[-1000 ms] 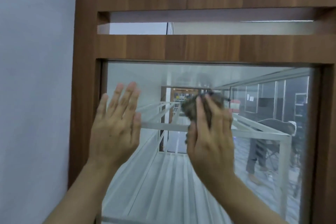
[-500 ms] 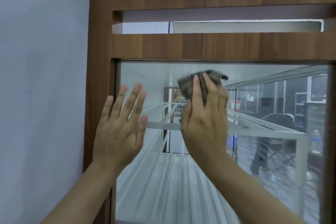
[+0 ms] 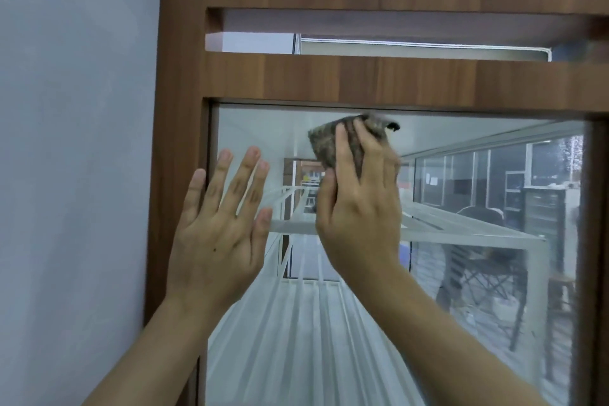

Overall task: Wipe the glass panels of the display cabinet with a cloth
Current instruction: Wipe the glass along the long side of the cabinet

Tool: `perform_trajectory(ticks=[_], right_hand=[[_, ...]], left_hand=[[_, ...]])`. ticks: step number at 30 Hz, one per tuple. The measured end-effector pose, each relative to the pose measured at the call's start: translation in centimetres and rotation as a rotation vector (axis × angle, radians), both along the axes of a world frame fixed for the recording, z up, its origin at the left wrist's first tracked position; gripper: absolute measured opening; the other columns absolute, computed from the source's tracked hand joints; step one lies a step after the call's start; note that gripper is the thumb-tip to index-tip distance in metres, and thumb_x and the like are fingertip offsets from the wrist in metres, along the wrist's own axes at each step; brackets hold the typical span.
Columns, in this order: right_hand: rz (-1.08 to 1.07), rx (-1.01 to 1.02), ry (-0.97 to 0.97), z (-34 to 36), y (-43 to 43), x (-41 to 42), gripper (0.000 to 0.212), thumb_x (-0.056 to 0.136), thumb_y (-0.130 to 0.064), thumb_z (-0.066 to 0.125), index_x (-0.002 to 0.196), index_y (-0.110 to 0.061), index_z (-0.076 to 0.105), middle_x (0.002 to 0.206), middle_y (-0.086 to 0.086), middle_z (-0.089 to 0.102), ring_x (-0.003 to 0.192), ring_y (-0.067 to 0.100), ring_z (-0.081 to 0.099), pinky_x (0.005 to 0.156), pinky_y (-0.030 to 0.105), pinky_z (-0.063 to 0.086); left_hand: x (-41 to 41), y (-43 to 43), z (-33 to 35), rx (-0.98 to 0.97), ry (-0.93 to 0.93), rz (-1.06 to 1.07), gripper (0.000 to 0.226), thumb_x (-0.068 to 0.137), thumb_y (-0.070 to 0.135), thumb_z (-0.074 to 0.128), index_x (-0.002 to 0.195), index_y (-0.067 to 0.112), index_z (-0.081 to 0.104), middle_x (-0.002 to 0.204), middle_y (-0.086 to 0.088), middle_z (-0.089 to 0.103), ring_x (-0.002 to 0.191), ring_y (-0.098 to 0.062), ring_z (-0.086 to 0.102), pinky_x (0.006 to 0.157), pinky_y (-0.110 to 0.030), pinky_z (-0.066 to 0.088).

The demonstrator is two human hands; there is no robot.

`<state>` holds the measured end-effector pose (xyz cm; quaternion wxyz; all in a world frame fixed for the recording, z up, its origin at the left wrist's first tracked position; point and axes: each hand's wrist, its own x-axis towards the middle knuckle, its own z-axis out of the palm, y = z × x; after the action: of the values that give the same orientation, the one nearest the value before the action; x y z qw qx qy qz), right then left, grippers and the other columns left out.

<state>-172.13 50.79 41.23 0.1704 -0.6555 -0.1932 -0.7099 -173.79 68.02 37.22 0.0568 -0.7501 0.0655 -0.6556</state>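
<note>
Where my view begins, far left: a pale wall (image 3: 66, 142) that meets the side of the cabinet.
Cabinet frame (image 3: 179, 142): brown wood, with an upright post on the left and two cross rails above it, an open slot between them.
Left hand (image 3: 217, 241): raised flat toward the glass at its left edge. Its fingers (image 3: 245, 171) are straight and spread apart and hold nothing. The little finger overlaps the wooden post. I cannot tell whether the palm touches the pane.
Glass panel (image 3: 280, 356): set under the lower rail. Through it I see white slatted shelves (image 3: 461, 227).
Cloth (image 3: 324, 145): grey-brown and bunched, high on the glass just under the lower rail, left of the pane's middle.
Right hand (image 3: 359, 224): just beside the left hand, not touching it. Its fingers (image 3: 344, 148) curl over the cloth with the thumb at the cloth's left side, clamping it to the pane.
Room (image 3: 527, 191): dim in the right part of the glass, with partitions and dark furniture too blurred for me to sort out.
Right post (image 3: 598, 241): brown wood along the pane's right edge.
</note>
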Motion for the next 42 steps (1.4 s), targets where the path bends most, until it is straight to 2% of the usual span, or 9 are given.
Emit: perform_trajectory(ticks=[4,10,16,22,24,29,35,39,42], right_hand=[[-0.067,-0.247,0.005,-5.8,-1.8,-0.3,0.050,0.097,-0.014,0.050,0.145,0.000,0.048,0.153,0.018,0.043,0.142,0.037,0.039,0.114,0.057,0.034],[-0.043,0.140,-0.026,2.0,-0.7,0.4,0.046,0.100,-0.013,0.047,0.143,0.005,0.047,0.141,0.027,0.044,0.133,0.040,0.039,0.106,0.057,0.041],[-0.067,-0.267,0.037,-6.6,-0.5,-0.4,0.053,0.097,-0.014,0.047,0.146,0.003,0.044,0.149,0.017,0.035,0.141,0.038,0.032,0.108,0.058,0.041],[-0.096,-0.027,0.004,1.3,0.4,0.0,0.049,0.104,-0.020,0.044,0.146,0.005,0.043,0.144,0.013,0.027,0.136,0.039,0.032,0.115,0.051,0.034],[-0.067,-0.072,0.007,2.0,1.7,0.0,0.049,0.104,-0.021,0.042,0.147,0.004,0.042,0.144,0.013,0.027,0.136,0.038,0.032,0.114,0.051,0.035],[0.006,-0.380,0.080,-5.9,0.4,-0.5,0.051,0.093,-0.012,0.047,0.144,-0.007,0.043,0.147,0.017,0.035,0.137,0.042,0.036,0.110,0.056,0.039],[0.064,-0.145,0.049,1.9,4.0,-0.4,0.037,0.096,-0.009,0.049,0.132,-0.004,0.056,0.143,0.025,0.044,0.136,0.042,0.034,0.110,0.053,0.040],[-0.019,-0.331,0.032,-3.8,3.4,-0.2,0.045,0.097,-0.014,0.053,0.142,-0.005,0.053,0.150,0.025,0.041,0.142,0.042,0.029,0.122,0.049,0.026],[-0.010,-0.342,0.008,-2.2,2.9,0.0,0.045,0.097,-0.013,0.053,0.141,-0.003,0.054,0.147,0.025,0.045,0.138,0.043,0.034,0.117,0.051,0.034]], left_hand=[[0.0,0.0,0.1,0.001,0.000,0.005,0.056,0.108,0.033,0.025,0.160,0.012,0.020,0.168,-0.003,0.015,0.156,-0.026,0.012,0.126,-0.050,0.013],[0.0,-0.1,0.0,0.004,-0.008,-0.004,0.057,0.108,0.032,0.026,0.160,0.012,0.018,0.169,-0.004,0.014,0.156,-0.027,0.011,0.126,-0.051,0.013],[0.1,0.1,0.0,0.011,-0.046,-0.053,0.055,0.108,0.032,0.025,0.159,0.009,0.024,0.167,-0.005,0.020,0.155,-0.026,0.016,0.126,-0.049,0.015],[0.2,0.3,-0.1,0.002,-0.051,-0.105,0.056,0.108,0.032,0.029,0.158,0.009,0.024,0.167,-0.005,0.019,0.156,-0.025,0.015,0.126,-0.048,0.016],[0.3,0.4,-0.1,-0.020,-0.066,-0.126,0.056,0.107,0.030,0.030,0.158,0.007,0.024,0.167,-0.007,0.019,0.156,-0.025,0.014,0.126,-0.049,0.016],[0.0,1.7,0.1,-0.195,-0.091,-0.129,0.058,0.105,0.024,0.031,0.158,0.004,0.021,0.168,-0.008,0.015,0.156,-0.024,0.010,0.126,-0.048,0.013],[0.1,3.0,-0.4,-0.187,-0.083,-0.211,0.056,0.104,0.016,0.031,0.158,0.004,0.021,0.168,-0.007,0.015,0.157,-0.022,0.009,0.127,-0.045,0.011],[0.1,3.3,-0.7,-0.199,-0.086,-0.258,0.057,0.104,0.014,0.031,0.158,0.002,0.021,0.168,-0.008,0.015,0.157,-0.023,0.010,0.127,-0.045,0.013],[0.2,3.2,-0.8,-0.206,-0.099,-0.259,0.056,0.104,0.015,0.030,0.157,0.002,0.022,0.168,-0.009,0.017,0.156,-0.023,0.011,0.127,-0.046,0.015]])
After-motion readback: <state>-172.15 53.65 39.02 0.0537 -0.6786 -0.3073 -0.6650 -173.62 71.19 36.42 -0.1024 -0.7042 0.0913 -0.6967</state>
